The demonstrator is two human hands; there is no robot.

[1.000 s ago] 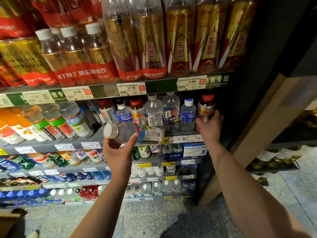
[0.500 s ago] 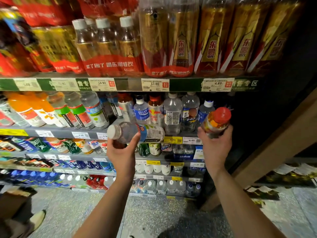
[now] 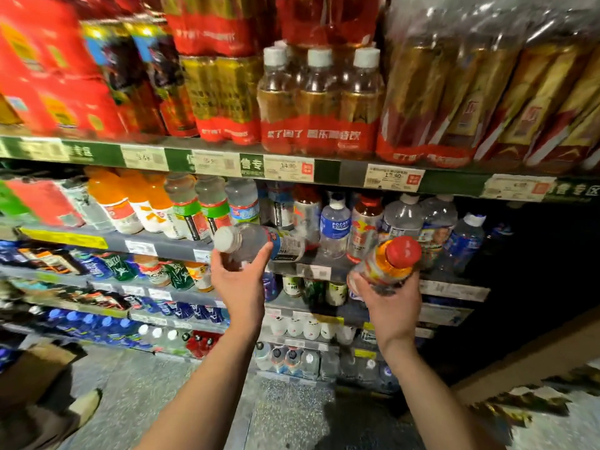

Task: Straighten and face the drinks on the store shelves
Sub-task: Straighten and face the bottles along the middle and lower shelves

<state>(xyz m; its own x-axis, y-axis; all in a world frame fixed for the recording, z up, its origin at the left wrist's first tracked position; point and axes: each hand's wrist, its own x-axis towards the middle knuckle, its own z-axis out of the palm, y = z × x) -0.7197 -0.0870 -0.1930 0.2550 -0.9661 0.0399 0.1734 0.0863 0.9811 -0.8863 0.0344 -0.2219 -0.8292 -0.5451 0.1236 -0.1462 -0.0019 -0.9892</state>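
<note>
My left hand (image 3: 241, 280) grips a clear white-capped bottle (image 3: 259, 243) lying on its side, cap pointing left, in front of the second shelf (image 3: 162, 245). My right hand (image 3: 388, 302) grips a red-capped bottle (image 3: 388, 263) with orange drink inside, tilted with its cap toward me, held off the shelf near its right end. Behind both stand a blue-labelled Pocari bottle (image 3: 335, 224), a red-labelled bottle (image 3: 365, 224) and clear water bottles (image 3: 436, 222).
Shrink-wrapped multipacks of golden drink (image 3: 319, 102) fill the top shelf. Orange drinks (image 3: 113, 199) stand at the left of the second shelf. Lower shelves hold several small bottles. A dark gap (image 3: 526, 271) lies right of the shelves. A cardboard box (image 3: 31, 371) and a shoe (image 3: 82, 409) are on the floor at left.
My right hand has pulled the red-capped bottle off the shelf and tilted its cap toward me. The view has swung left. My left hand keeps holding the clear bottle sideways.
</note>
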